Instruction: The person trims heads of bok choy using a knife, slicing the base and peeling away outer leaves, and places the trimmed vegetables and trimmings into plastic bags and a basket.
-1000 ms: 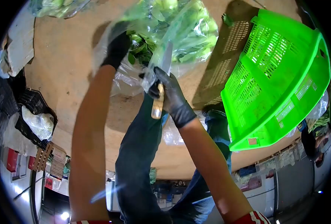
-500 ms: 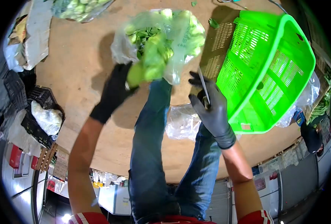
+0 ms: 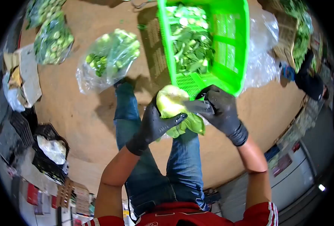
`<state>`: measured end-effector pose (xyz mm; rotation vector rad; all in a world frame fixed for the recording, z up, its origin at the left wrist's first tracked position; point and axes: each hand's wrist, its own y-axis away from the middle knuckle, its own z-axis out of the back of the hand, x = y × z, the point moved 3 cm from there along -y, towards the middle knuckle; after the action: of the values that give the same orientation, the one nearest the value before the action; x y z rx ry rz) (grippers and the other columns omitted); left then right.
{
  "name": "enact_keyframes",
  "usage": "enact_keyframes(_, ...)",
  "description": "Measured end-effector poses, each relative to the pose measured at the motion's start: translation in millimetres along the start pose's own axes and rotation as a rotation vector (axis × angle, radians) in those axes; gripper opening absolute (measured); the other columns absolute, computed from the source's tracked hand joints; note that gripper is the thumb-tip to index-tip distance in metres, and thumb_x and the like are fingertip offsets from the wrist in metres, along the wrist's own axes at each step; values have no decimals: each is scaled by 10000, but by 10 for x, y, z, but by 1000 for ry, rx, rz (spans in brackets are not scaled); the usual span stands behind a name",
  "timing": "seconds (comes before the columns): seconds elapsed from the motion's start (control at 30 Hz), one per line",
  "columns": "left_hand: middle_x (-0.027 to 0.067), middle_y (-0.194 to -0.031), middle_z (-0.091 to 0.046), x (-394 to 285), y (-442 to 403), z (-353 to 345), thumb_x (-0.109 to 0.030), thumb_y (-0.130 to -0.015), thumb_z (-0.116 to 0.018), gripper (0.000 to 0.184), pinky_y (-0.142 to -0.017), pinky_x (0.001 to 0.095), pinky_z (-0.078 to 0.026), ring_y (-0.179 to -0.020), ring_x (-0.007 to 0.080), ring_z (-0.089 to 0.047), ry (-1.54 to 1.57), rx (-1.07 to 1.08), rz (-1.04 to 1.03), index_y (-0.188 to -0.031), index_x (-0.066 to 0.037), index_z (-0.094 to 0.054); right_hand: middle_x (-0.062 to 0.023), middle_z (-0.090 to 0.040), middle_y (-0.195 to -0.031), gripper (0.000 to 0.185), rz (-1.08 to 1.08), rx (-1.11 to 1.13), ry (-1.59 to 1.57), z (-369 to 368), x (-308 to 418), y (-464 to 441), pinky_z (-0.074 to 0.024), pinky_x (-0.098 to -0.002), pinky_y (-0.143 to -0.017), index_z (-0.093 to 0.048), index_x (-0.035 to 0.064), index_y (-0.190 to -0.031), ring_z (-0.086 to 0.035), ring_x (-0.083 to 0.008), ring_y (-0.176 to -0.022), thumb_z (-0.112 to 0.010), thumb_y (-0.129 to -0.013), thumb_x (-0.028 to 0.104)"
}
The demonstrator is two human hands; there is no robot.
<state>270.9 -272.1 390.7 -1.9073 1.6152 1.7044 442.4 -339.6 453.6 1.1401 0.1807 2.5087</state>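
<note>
My left hand (image 3: 155, 118), in a black glove, is closed around a head of leafy greens (image 3: 170, 100). The pale, rounded base points up and soft leaves hang below it. A short, wide-bladed knife (image 3: 200, 107) is in my black-gloved right hand (image 3: 221, 111), its fingers wrapped round the handle. The blade reaches left to the side of the head, slightly blurred; whether it is cutting in, I cannot tell. Both hands are in front of a bright green plastic crate (image 3: 245, 49), above my legs.
Leaves and trimmed pieces (image 3: 191, 49) lie inside the crate. A clear bag of greens (image 3: 112, 56) stands left of it, with other filled bags (image 3: 54, 39) farther left. Crumpled plastic (image 3: 263, 52) lies beside the crate. At the right edge another person (image 3: 310, 81) is visible.
The view has swung to the right, bringing the crate in front of me. My left hand has moved from the bag to beside my right hand with the greens, and the knife now meets them.
</note>
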Motion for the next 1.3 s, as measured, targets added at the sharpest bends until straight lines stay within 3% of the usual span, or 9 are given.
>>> enact_keyframes(0.3,151,-944,-613,-157,-147,-1187,-115,-635,-754,545,-750,355,-496,-882,301,-616,-567,210,-95,-1095,-38,-472,-62,-574,-646,103,-101,-3,207,636,-499,934,-441,-371,-485,-574,102,-663,-574,-264,-560,-648,-643,171)
enact_keyframes(0.5,145,-992,-593,26,-267,-1482,-156,-638,-766,599,-784,359,-474,-913,285,-595,-563,355,-90,-1140,-36,-462,-168,-628,-708,256,-753,169,226,425,-2187,1434,-494,-419,-626,-665,54,-772,-615,-325,-651,-603,-767,302)
enact_keyframes(0.63,128,-1061,-563,180,-362,-1631,-180,-663,-780,663,-814,341,-459,-961,210,-560,-358,374,52,-1188,-12,-412,-161,-621,-917,451,-572,-237,-941,704,-1362,1423,-482,-332,-748,-551,-5,-1082,-609,-222,-787,-730,-722,198)
enact_keyframes(0.83,109,-1163,-514,48,-462,-1737,-158,-679,-776,731,-906,320,-411,-1053,181,-503,-367,415,59,-1255,-9,-350,-135,-604,-965,547,-323,-94,-543,860,-1173,1254,-477,-322,-790,-492,-3,-1180,-586,-191,-907,-734,-724,177)
enact_keyframes(0.9,99,-1176,-510,53,-504,-1645,-153,-694,-768,743,-926,316,-396,-1067,173,-493,-269,368,228,-1277,-3,-334,-166,-600,-979,580,-701,-122,-742,1029,-1358,1248,-482,-340,-778,-491,-1,-1185,-599,-223,-917,-747,-710,212)
enact_keyframes(0.97,103,-1190,-500,65,-561,-1645,-127,-779,-686,612,-922,314,-391,-1072,166,-483,-170,309,284,-1278,7,-358,-196,-584,-1025,624,-426,-280,83,1172,-1362,1161,-481,-351,-783,-479,1,-1199,-595,-268,-948,-756,-697,246)
enact_keyframes(1.07,125,-1127,-517,80,-633,-1740,-105,-855,-584,395,-880,329,-416,-1036,204,-511,-116,222,227,-1224,-39,-459,-220,-558,-1107,711,-375,-281,-424,857,-1247,1087,-460,-354,-838,-463,-41,-1193,-579,-302,-989,-779,-668,319)
enact_keyframes(1.17,142,-1051,-519,216,-659,-1641,-113,-851,-587,352,-820,362,-447,-987,268,-529,-613,378,-321,-1195,-116,-512,-182,-611,-998,687,-459,-171,-487,752,-1168,950,-468,-343,-809,-503,-31,-1125,-609,-254,-918,-799,-639,354)
enact_keyframes(1.3,152,-1025,-512,33,-790,-1699,-177,-792,-657,301,-758,380,-468,-920,269,-545,-365,377,-104,-1051,-61,-553,-158,-627,-960,664,-424,-92,-596,736,-1245,956,-472,-325,-788,-513,-6,-1121,-617,-223,-876,-803,-634,339)
